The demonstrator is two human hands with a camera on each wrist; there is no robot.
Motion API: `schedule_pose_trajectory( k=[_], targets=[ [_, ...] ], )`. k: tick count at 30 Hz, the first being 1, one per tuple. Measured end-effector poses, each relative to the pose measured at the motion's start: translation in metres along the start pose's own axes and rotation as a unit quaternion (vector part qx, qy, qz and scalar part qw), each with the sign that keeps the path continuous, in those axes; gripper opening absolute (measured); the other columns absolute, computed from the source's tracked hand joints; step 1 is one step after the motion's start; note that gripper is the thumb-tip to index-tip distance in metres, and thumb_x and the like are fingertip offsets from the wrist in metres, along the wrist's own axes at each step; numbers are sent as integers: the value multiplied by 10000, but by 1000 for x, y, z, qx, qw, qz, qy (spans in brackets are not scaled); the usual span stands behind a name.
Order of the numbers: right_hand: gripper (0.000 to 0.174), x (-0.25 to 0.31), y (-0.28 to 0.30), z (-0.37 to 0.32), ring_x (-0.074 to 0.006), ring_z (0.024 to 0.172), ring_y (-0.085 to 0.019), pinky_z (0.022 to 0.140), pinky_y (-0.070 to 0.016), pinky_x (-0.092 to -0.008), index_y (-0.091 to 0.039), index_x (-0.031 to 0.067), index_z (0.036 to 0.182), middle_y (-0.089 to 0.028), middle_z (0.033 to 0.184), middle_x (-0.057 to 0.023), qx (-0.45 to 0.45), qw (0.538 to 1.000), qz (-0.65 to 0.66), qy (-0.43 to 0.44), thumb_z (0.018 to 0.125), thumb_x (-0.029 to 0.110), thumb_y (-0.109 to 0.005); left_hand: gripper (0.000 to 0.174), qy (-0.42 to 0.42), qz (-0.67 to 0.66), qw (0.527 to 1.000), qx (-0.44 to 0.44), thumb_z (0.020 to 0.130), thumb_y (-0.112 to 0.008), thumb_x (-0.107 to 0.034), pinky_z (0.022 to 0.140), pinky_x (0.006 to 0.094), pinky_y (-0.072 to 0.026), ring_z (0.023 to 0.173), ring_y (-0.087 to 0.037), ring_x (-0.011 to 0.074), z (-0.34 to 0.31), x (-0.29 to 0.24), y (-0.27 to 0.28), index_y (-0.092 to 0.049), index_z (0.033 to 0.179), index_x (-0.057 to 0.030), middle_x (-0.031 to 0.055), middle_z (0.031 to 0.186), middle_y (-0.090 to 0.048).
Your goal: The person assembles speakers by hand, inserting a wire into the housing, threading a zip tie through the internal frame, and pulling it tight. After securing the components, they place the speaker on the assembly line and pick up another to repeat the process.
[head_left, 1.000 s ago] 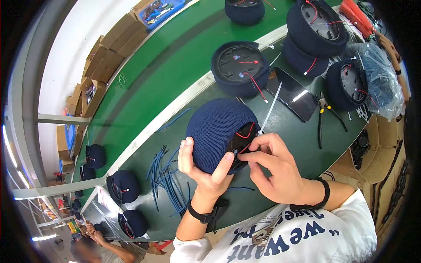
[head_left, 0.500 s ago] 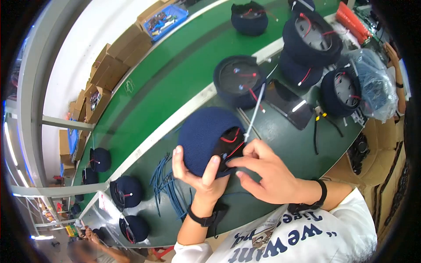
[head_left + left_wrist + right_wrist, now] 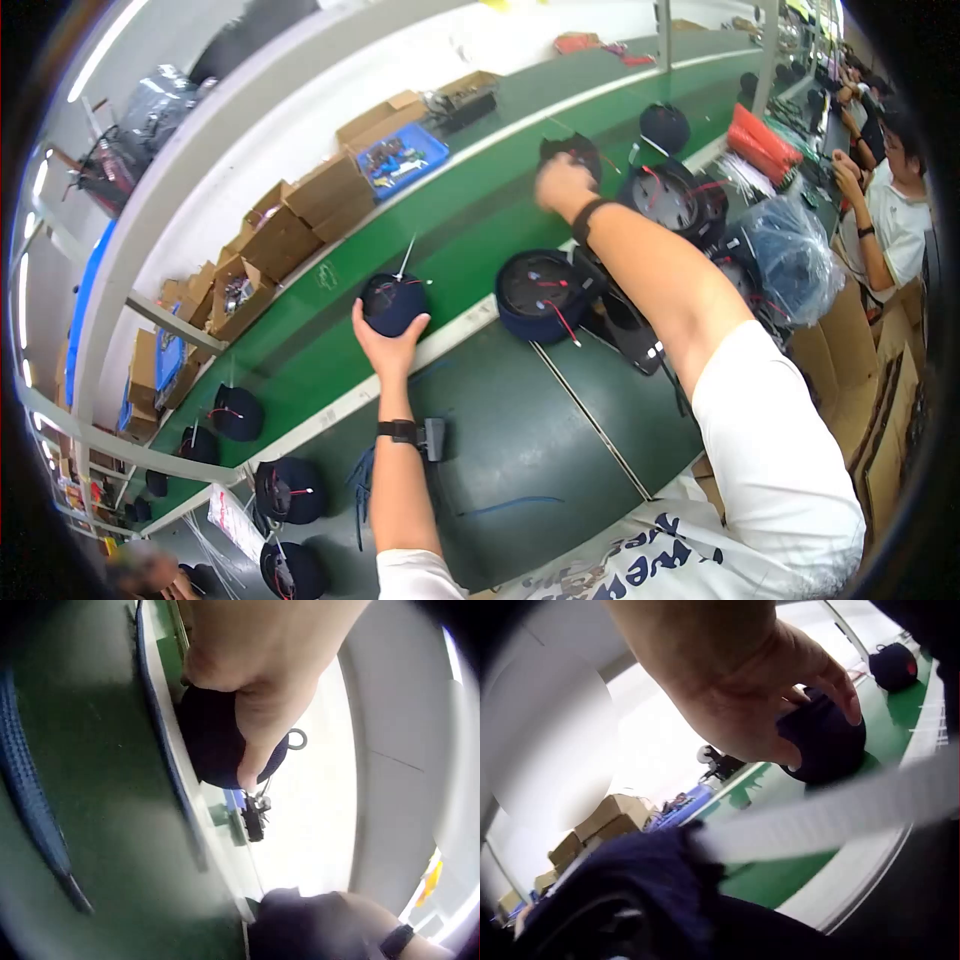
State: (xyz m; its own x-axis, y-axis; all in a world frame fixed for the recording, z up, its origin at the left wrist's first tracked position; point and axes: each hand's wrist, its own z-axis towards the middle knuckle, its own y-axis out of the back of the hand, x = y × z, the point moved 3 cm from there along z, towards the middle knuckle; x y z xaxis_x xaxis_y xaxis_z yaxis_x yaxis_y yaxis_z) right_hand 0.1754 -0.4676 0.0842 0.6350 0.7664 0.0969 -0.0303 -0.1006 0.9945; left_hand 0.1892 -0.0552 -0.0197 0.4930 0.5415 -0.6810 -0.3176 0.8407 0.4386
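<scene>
On the green belt, my left hand [image 3: 388, 348] grips a navy fabric-covered round shell [image 3: 392, 312] from its near side, thumb and fingers spread round it. The shell's open black face is up, with a red wire and a white cable tie [image 3: 406, 258] sticking out. My right hand [image 3: 566, 188] reaches across to another navy shell [image 3: 585, 152] farther along the belt. In the right wrist view, the thumb and fingers of this hand [image 3: 735, 697] curl round the dark shell [image 3: 829, 746] from both sides.
A shell [image 3: 545, 290] with red wires stands by the belt's white edge; a black phone [image 3: 622, 335] lies beside it. More shells [image 3: 665, 195] and a plastic bag [image 3: 795, 260] are at the right. Cardboard boxes [image 3: 285, 235] and a blue tray [image 3: 402, 160] line the back. Another person [image 3: 895, 210] works at far right.
The left hand has carried the shell from over the bench onto the belt. The right hand has left its wires and stretched out to the far shell. The head view has tilted up.
</scene>
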Motion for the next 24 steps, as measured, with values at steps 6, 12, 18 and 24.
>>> schedule_pose_trajectory(
  k=[6,12,18,24],
  targets=[
    [301,-16,-39,42,-372,1076,-750,876,-628,-442,-608,28,1234,-649,1287,-193,-179,983,27,35,975,177,-646,1119,86,39,994,57,693,-988,-324,1232,490,-358,1534,-373,404,-9,-67,70,-379,1600,-80,262,1669,-331],
    [470,46,41,-46,-434,1020,-718,839,-594,-530,-562,33,1188,-686,1153,-219,-225,946,64,226,860,227,-837,480,79,-244,961,108,1007,-724,-243,1000,398,-570,1276,-639,271,-26,-115,91,-584,1399,-4,183,1418,-618],
    [390,61,64,-313,-341,714,-745,604,-586,-469,-566,74,1096,-676,895,-137,-186,866,117,450,872,292,-798,685,80,-298,935,176,1092,-586,-374,1040,421,-538,1385,-535,303,-53,-172,90,-281,1643,-105,218,1570,-464],
    [319,2,34,-405,-260,631,-730,583,-609,-392,-696,40,1198,-735,964,-122,5,759,394,518,930,197,-771,562,108,-270,857,426,988,-694,-190,1122,369,-454,1271,-620,217,-98,-147,105,-537,1514,-67,135,1370,-676]
  ],
)
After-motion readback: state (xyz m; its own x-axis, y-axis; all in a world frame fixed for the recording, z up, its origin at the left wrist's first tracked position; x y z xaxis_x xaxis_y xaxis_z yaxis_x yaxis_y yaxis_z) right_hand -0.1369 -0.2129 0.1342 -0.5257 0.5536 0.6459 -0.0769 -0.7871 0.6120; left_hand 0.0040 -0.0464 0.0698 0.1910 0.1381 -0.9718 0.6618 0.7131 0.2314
